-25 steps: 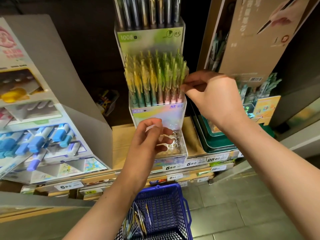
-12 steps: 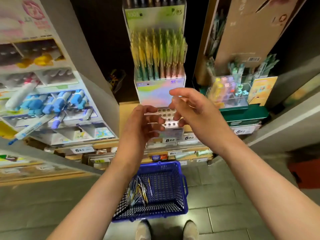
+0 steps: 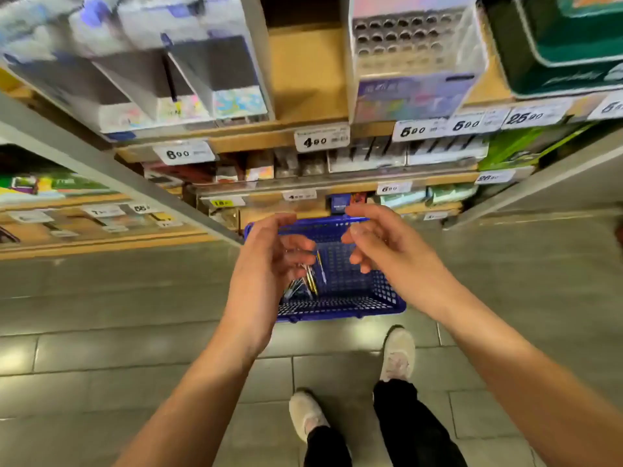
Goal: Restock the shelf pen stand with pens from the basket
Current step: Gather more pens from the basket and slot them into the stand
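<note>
Down on the tiled floor (image 3: 135, 298), just in front of the person's pale shoes (image 3: 397, 352), sits the blue mesh basket (image 3: 340, 311), with a small loose bundle of pens (image 3: 312, 281) lying slantwise against its left side. Both hands hover over it. The left hand (image 3: 266, 264) has its fingers loosely curled above the pens and seems to hold nothing, though the blur leaves it unclear whether a fingertip touches them. The right hand (image 3: 384, 247) is likewise relaxed and empty, over the right half of the basket. High above, on the wooden shelf (image 3: 303, 79), stands the pen stand (image 3: 414, 52), with rows of its front holes showing dark and unfilled.

The step in hand appears to be a reach for more pens. The pens are thin, smooth and lying at mixed angles, so a hasty grab at the bundle could let some slide out and scatter over the tiles. A tip could also snag in the mesh and drag the light basket along. The basket sits close to the feet, so a small step forward could kick it. The stand's holes are narrow and set close together, so a fistful pushed up at once could jam or tip it toward the price tags (image 3: 322, 139).
</note>
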